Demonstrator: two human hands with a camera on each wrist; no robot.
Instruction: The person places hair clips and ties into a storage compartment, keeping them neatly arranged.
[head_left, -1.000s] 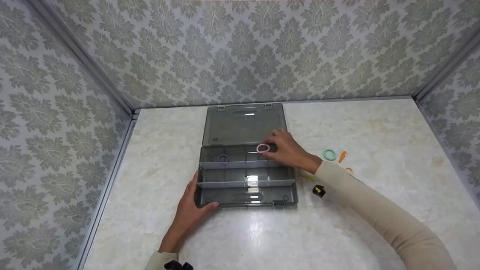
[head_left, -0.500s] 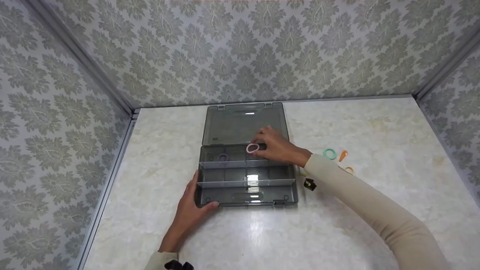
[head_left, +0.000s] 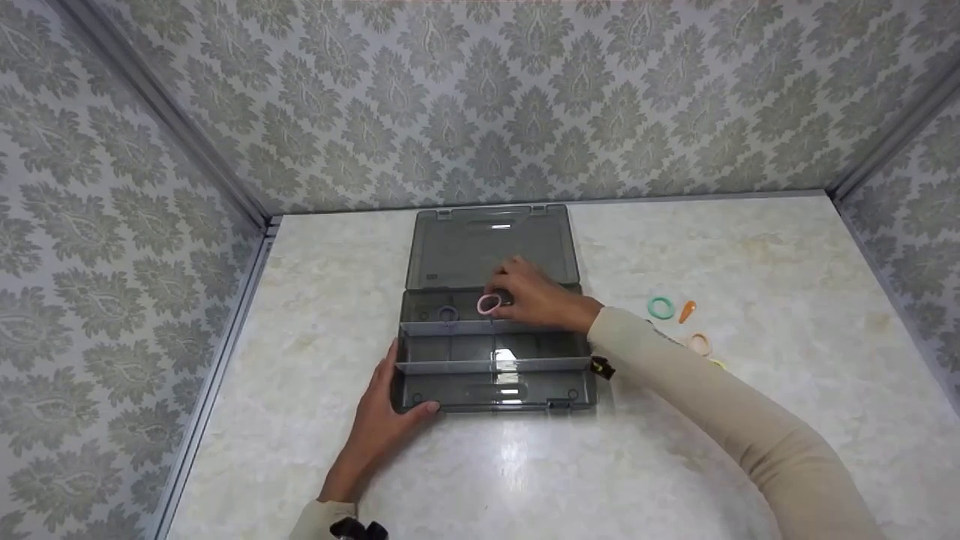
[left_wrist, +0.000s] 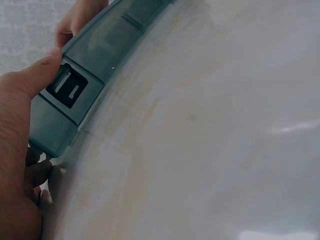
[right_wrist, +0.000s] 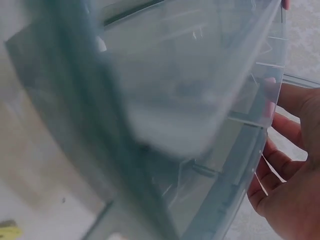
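A smoky-grey plastic organizer box (head_left: 491,407) lies on the table with its lid (head_left: 487,251) folded back. My left hand (head_left: 384,424) grips its near left corner, thumb on the front wall, as the left wrist view also shows. Over the back row of compartments, my right hand (head_left: 534,298) pinches a pink hair tie (head_left: 481,308) between thumb and fingertips. A purple hair tie (head_left: 448,307) sits in the back left compartment. In the right wrist view, the box walls and dividers cover much of the scene, with the right hand (right_wrist: 295,165) at the right edge.
Right of the box lie a green hair tie (head_left: 651,308), an orange drop-shaped hair clip (head_left: 687,311) and a peach hair tie (head_left: 691,345). A yellow piece (head_left: 718,364) shows partly behind the right sleeve (head_left: 720,397). Patterned walls (head_left: 525,112) enclose the table.
My right hand has moved left over the back row with the pink hair tie, which is now a little lower. The left hand stays at the box corner.
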